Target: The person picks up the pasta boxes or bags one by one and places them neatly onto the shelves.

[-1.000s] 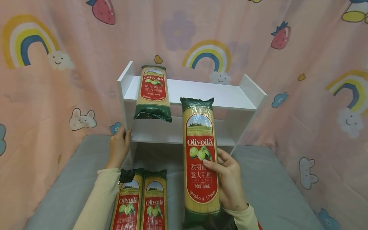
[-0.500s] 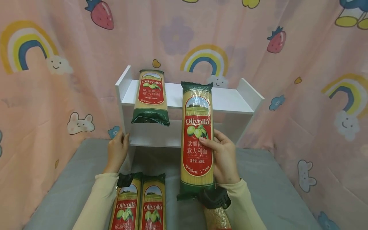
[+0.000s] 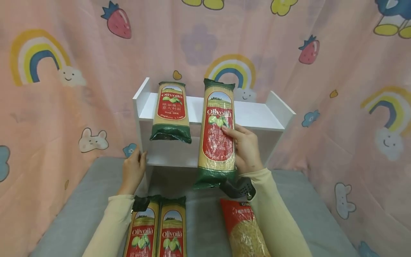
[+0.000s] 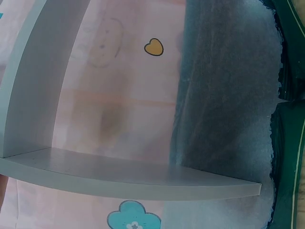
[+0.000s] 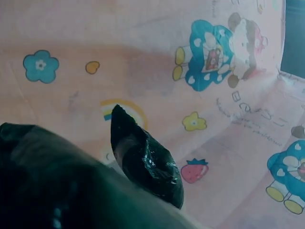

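My right hand (image 3: 245, 150) grips a long spaghetti packet (image 3: 216, 132) with a red Olivoilà label, held upright in front of the white shelf unit (image 3: 263, 116), its top end level with the upper board. In the right wrist view only the packet's dark green end (image 5: 143, 157) shows. My left hand (image 3: 133, 167) holds the shelf unit's left side panel at the lower board. Another spaghetti packet (image 3: 170, 110) lies on the upper board, its green end hanging over the front edge. The left wrist view shows the lower shelf board (image 4: 128, 179) against the curtain.
Two more spaghetti packets (image 3: 157, 232) lie side by side on the grey surface (image 3: 295, 203) near my left forearm. A red bag of pasta (image 3: 245, 228) lies by my right forearm. Pink cartoon-print curtains (image 3: 346, 107) close in the back and both sides.
My right hand has lifted its packet up and away from me, toward the upper shelf board. The red pasta bag came into sight beneath it. The left hand stayed on the side panel.
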Motion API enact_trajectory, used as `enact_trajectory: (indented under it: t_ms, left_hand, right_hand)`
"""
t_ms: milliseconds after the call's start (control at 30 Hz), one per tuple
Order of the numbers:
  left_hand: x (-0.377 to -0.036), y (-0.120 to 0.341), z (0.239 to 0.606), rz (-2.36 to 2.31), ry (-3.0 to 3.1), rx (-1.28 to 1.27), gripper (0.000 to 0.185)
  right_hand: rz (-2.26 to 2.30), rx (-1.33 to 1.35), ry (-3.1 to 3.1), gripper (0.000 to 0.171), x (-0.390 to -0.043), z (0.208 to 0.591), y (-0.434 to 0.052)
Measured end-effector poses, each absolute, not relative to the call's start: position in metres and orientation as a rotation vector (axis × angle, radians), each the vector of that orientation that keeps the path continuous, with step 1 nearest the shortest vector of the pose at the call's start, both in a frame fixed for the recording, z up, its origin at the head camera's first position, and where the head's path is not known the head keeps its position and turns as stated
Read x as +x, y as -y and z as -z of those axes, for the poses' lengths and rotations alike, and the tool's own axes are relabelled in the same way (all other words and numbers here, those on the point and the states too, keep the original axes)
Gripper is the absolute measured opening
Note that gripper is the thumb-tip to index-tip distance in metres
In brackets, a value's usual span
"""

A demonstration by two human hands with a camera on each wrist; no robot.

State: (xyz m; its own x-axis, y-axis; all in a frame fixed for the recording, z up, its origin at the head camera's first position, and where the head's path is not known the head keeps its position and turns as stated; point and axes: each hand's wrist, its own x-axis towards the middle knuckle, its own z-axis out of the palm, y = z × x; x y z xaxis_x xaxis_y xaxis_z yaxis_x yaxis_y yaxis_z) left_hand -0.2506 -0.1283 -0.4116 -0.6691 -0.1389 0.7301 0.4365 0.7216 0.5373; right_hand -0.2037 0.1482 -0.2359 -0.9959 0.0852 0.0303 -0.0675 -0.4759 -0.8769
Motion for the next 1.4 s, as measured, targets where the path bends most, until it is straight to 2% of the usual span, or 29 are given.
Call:
enact_trajectory:
  t_ms: [367, 767, 1067, 1400]
  left_hand:
    - [-0.251, 0.129, 0.413, 0.932, 2.131, -0.219, 0.021]
    - [-0.249, 0.129, 0.416, 0.948, 2.116, -0.196, 0.013]
    - [-0.248, 0.129, 0.413, 0.975, 2.115, -0.204, 0.018]
    - [-0.249, 0.129, 0.412, 0.994, 2.118, -0.199, 0.018]
  right_hand:
    - [-2.593, -0.155, 1.652, 0.043, -0.235, 0.21, -0.146]
    - [-2.473, -0.15, 1.886, 0.046, -0.254, 0.194, -0.141]
    - [-1.907, 0.006, 2.526, 0.059, -0.257, 0.183, -0.148]
    - [-1.521, 0.113, 2.728, 0.061, -0.241, 0.185, -0.163]
